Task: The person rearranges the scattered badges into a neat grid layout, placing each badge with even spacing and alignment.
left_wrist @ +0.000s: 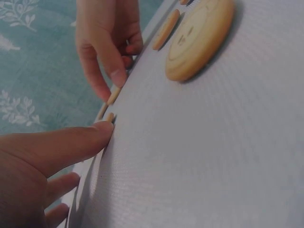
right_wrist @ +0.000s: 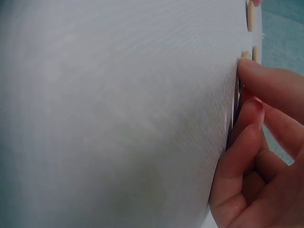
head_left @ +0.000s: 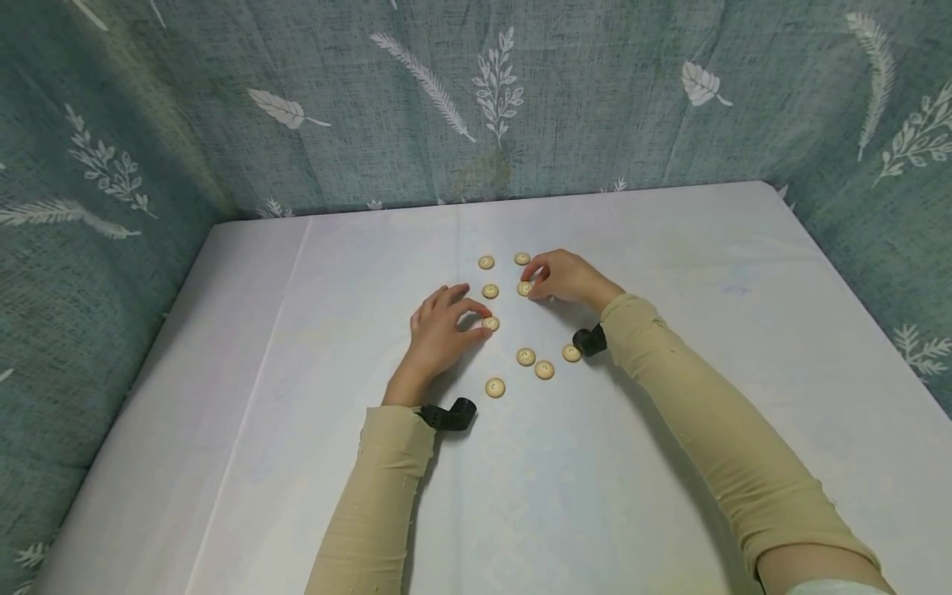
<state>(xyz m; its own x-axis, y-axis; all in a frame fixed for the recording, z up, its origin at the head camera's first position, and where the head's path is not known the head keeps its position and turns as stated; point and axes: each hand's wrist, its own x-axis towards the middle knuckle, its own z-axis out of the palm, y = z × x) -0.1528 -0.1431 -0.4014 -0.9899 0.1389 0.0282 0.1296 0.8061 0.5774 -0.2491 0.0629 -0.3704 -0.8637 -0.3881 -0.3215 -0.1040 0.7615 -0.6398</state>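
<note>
Several round, pale wooden buttons lie on a white-covered table. My left hand (head_left: 445,332) pinches one button (head_left: 491,323) between thumb and index finger, low against the cloth, its other fingers spread. Farther off and to the right, my right hand (head_left: 564,278) holds another button (head_left: 524,288) at its edges with thumb and forefinger. In the right wrist view, the remaining fingers (right_wrist: 237,178) of that hand are curled in, and its thumb hides most of the button (right_wrist: 246,55). Beyond the hands lie a left button (head_left: 490,291), a far left button (head_left: 486,262) and a far right button (head_left: 522,259).
Nearer to me lie more loose buttons: a middle one (head_left: 525,357), one beside it (head_left: 545,369), one (head_left: 571,353) by the right wrist camera (head_left: 590,340), and a nearest one (head_left: 495,387). A green leaf-patterned curtain (head_left: 580,99) surrounds the table's (head_left: 223,347) back and sides.
</note>
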